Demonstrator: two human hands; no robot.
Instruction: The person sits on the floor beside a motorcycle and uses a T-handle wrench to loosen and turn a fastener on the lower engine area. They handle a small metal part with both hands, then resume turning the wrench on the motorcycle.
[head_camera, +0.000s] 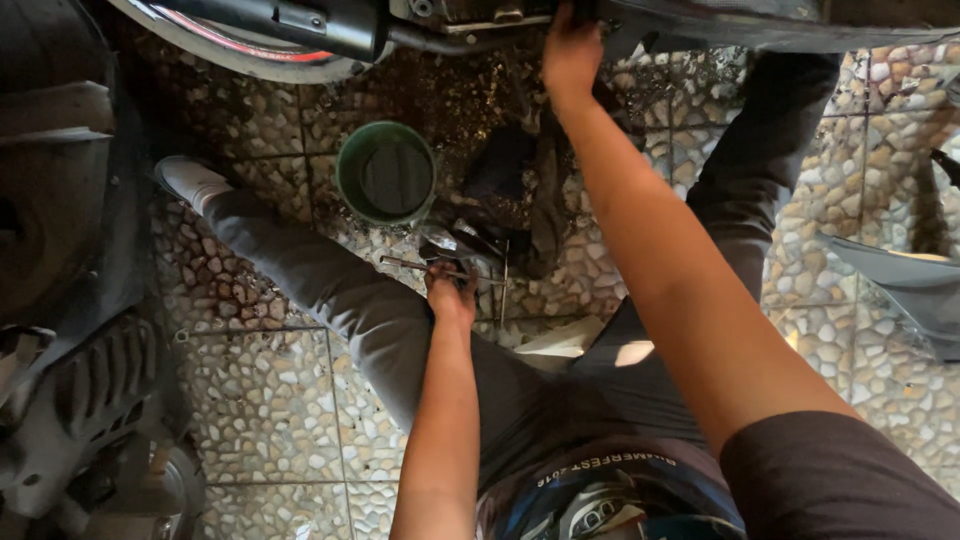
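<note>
Pebbled floor: left hand grips wrench (bucket near)

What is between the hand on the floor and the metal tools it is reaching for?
Nothing visible. The left hand already lies on the metal tools on the pebble-tile floor, fingers touching them. The green bucket stands off to one side, apart from the hand, and the dark rag lies on the other side.

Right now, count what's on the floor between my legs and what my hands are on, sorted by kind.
Green bucket: 1
Metal tools by the left hand: at least 2
Dark rag: 1
Motorcycle underside under the right hand: 1
Total: 5, though the tool pile is too cluttered for an exact count.
</note>
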